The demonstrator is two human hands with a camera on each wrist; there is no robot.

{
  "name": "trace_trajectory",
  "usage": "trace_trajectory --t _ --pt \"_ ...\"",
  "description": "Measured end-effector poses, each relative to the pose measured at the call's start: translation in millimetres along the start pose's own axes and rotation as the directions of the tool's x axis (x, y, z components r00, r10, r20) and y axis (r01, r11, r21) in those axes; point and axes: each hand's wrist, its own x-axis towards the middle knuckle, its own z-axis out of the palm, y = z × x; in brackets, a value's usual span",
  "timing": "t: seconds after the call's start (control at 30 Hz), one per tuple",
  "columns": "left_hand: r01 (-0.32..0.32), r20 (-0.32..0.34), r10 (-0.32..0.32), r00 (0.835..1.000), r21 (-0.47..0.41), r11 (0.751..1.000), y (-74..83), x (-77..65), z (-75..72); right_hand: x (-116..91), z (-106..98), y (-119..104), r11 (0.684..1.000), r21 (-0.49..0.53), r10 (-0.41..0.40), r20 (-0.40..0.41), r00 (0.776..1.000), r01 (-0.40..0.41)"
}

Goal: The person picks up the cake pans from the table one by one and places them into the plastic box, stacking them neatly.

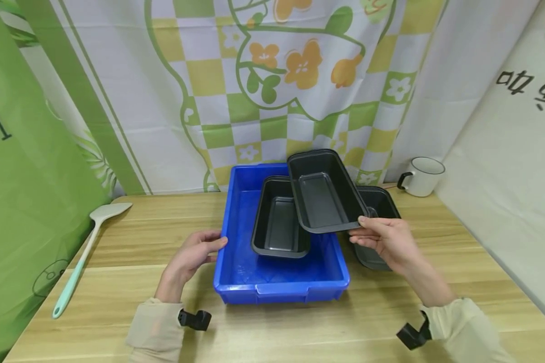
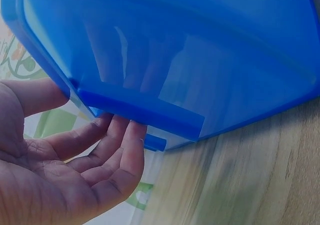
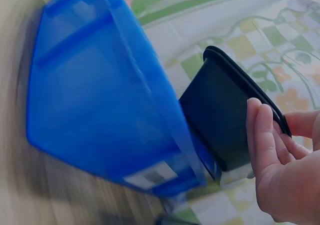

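Observation:
My right hand (image 1: 388, 241) pinches the near rim corner of a dark loaf pan (image 1: 321, 199), thumb on top and fingers beneath. That pan is tilted above the right side of a blue plastic bin (image 1: 279, 292). In the right wrist view its dark outer wall (image 3: 220, 110) shows beside the bin. Inside the bin lies a second loaf pan (image 1: 278, 224), its right side partly covered by the held one. My left hand (image 1: 194, 254) holds the bin's left side, thumb at the rim and fingertips (image 2: 136, 130) curled under the side ledge.
A third loaf pan (image 1: 381, 201) sits on the wooden table right of the bin, partly behind my right hand. Farther right stands a white mug (image 1: 423, 177) with a black handle. A spatula (image 1: 84, 257) lies at the left. Patterned curtains (image 1: 209, 75) enclose the table.

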Motion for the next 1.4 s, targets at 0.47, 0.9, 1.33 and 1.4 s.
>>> trace_trajectory --t 0.47,0.9,1.33,1.4 --pt "0.002 -0.015 -0.002 1.0 0.007 1.0 -1.0 2.3 1.7 21 45 26 0.988 -0.093 0.118 -0.102 0.988 -0.127" --pt "-0.01 -0.025 0.011 1.0 0.029 1.0 -0.1 1.6 1.2 28 60 29 0.955 -0.232 0.18 -0.047 0.983 -0.186" --pt "0.001 -0.04 0.001 0.999 0.042 0.999 -1.6 1.9 2.2 29 67 23 0.749 -0.646 0.165 -0.029 0.986 -0.144" --pt "0.002 -0.042 -0.001 0.999 0.042 0.999 -1.3 2.0 2.1 29 67 25 0.756 -0.637 0.181 -0.017 0.983 -0.15"
